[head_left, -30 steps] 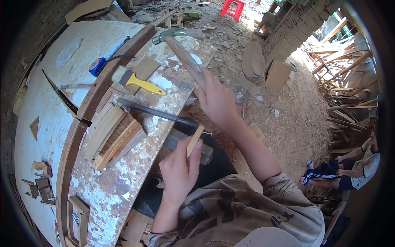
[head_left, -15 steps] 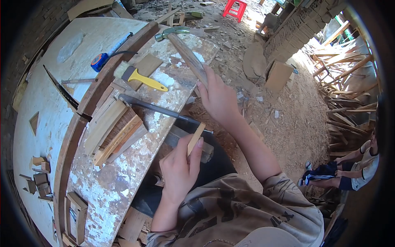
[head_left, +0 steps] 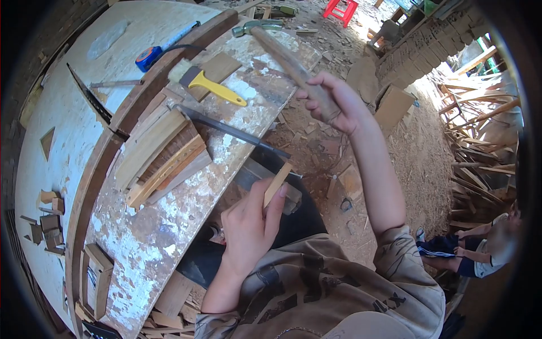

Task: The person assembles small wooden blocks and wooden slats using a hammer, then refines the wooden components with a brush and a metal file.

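Shifted toward the near end of the hammer (head_left: 285, 57) since a moment ago, your right hand (head_left: 337, 106) is curling around it, while your left hand (head_left: 248, 229) is pinching a wood strip (head_left: 277, 184) just off the bench (head_left: 164, 231), its long axis pointing toward your right hand.

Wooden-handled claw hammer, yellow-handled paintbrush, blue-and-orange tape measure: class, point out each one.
Wooden-handled claw hammer (head_left: 285, 57): head view, handle's middle.
Yellow-handled paintbrush (head_left: 214, 88): head view, yellow handle.
Blue-and-orange tape measure (head_left: 148, 59): head view, case.
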A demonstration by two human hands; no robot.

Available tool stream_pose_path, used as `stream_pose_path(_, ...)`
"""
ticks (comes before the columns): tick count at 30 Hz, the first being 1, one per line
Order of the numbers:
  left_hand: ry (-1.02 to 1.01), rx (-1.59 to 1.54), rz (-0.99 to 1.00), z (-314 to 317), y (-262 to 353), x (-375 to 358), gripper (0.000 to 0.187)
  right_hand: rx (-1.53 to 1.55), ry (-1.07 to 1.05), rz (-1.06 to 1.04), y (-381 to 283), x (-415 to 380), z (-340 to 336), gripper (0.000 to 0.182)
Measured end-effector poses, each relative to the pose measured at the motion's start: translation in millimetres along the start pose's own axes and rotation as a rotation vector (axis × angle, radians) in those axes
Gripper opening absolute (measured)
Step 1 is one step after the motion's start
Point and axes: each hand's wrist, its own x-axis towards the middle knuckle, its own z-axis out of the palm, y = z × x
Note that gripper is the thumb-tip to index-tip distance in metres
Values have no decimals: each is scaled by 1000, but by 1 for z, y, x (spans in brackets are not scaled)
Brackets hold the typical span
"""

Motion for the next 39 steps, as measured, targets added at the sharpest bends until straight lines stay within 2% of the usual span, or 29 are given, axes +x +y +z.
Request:
stream_pose_path(1, -1, 1, 5, 1, -2, -1, 18, -32, -107, 76, -6, 4, -1, 31)
stream_pose_path(4, -15, 13, -10, 0, 3, -1, 18, -76, -211, 101, -9, 21, -13, 29)
stream_pose_path(7, -12, 6, 4, -1, 2, -1, 18, -274, -138, -52, 8, 14, -3, 30)
stream_pose_path(10, -20, 11, -11, -1, -3, -2, 18, -258, -219, -292, 19, -7, -7, 27)
stream_pose_path(13, -38, -7, -37, -1, -2, -1, 18, -349, -136, -584, 15, -21, 4, 38)
stream_pose_path(16, -46, 19, 5, -3, 3, 3, 18, -406, -148, -615, -11, -23, 9, 50)
stream_pose_path(17, -43, 12, 5, -3, 5, 3, 18, -465, -86, -665, -21, -24, 15, 53)
stream_pose_path(22, 11, -38, 8, -1, 0, -3, 16, -633, 224, -617, -39, -28, -4, 43)
stream_pose_path(27, 16, -44, 0, -2, -2, -2, 16, -671, 293, -554, -50, -28, -32, 33)
stream_pose_path(32, 3, -22, -21, -5, -1, -2, 17, -859, 405, -457, -20, -16, -57, 26)
stream_pose_path(34, 15, -8, 1, -2, -4, -1, 20, -910, 403, -391, -2, -6, -76, 27)
stream_pose_path(39, 12, -47, -62, -2, 2, -1, 16, -868, 333, -352, 32, -5, -74, 28)
